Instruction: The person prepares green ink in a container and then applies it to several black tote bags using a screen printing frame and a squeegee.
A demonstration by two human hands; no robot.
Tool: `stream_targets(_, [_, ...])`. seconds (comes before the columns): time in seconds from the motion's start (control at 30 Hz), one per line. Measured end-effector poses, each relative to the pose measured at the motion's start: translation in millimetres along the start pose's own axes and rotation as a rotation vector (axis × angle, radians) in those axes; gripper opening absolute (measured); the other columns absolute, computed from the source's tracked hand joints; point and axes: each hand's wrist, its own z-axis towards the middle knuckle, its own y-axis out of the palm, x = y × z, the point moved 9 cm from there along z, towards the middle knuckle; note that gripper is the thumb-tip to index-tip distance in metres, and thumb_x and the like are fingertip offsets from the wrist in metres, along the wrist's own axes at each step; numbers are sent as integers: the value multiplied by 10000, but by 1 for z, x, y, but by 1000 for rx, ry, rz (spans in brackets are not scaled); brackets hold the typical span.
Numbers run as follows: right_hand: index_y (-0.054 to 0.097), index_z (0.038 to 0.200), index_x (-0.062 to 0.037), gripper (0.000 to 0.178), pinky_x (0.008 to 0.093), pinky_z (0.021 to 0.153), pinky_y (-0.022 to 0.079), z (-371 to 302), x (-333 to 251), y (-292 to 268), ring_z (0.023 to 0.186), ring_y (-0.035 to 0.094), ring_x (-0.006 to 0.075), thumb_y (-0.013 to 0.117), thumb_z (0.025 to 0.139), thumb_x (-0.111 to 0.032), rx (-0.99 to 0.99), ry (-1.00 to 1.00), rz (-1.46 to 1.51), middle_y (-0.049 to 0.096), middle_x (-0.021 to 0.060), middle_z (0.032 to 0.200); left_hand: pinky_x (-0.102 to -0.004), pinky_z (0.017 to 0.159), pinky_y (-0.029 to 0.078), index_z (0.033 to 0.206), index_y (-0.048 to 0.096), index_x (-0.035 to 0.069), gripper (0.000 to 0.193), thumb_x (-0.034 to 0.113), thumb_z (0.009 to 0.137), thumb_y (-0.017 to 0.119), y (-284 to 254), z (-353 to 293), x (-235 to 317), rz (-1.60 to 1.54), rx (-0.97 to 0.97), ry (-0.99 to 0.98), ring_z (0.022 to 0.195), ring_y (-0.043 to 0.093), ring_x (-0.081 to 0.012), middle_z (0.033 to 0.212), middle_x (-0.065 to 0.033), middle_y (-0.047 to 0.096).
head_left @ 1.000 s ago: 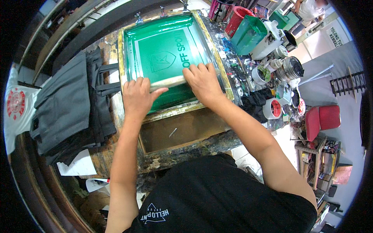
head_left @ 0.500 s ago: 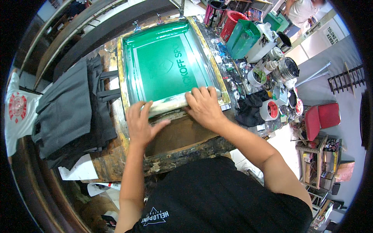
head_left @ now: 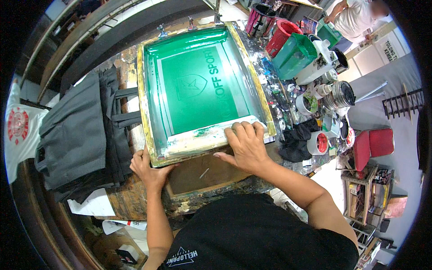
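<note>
A screen-printing frame (head_left: 143,96) with yellowed edges lies before me, its mesh (head_left: 193,92) coated in green ink with a shield emblem and lettering. My left hand (head_left: 151,174) grips the frame's near left corner, fingers along the outer side and thumb under the near edge. At the near end inside the frame, a pale, ink-stained squeegee (head_left: 193,137) leans along the rail. My right hand (head_left: 248,147) has its fingers over the squeegee's right end and the frame's near edge, its thumb below. A brown board (head_left: 189,176) shows beneath the near edge.
Black fabric bags (head_left: 74,123) are stacked at the left, handles reaching toward the frame. Hinge clamps (head_left: 162,30) hold the far edge. Ink containers, including a green bin (head_left: 294,56) and a red tub (head_left: 283,36), crowd the right. Another person (head_left: 353,20) stands at the far right.
My left hand has left the squeegee and taken hold of the frame's near left corner. The squeegee now leans flatter against the near rail, and the frame's near end appears raised.
</note>
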Motion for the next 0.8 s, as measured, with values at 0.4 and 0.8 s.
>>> stream_targets(0.4, [639,1040,-67,628,478,902,349,39,-12,-110,933,542,279,729,806,-643,360,-101,-100,579,97,983,-373,1034,487,1469,501,-46,962,300,711,981,-46,24,19,-1014,335,-79,1189,599,-207,1330,-124,625])
stream_targets(0.8, [667,787,-67,736,424,649,471,149,-7,-225,642,591,224,449,951,-750,523,-153,-203,622,90,678,-443,1121,373,1587,333,29,726,397,1035,626,-72,72,28,-678,342,-34,1301,502,-325,1366,-216,518])
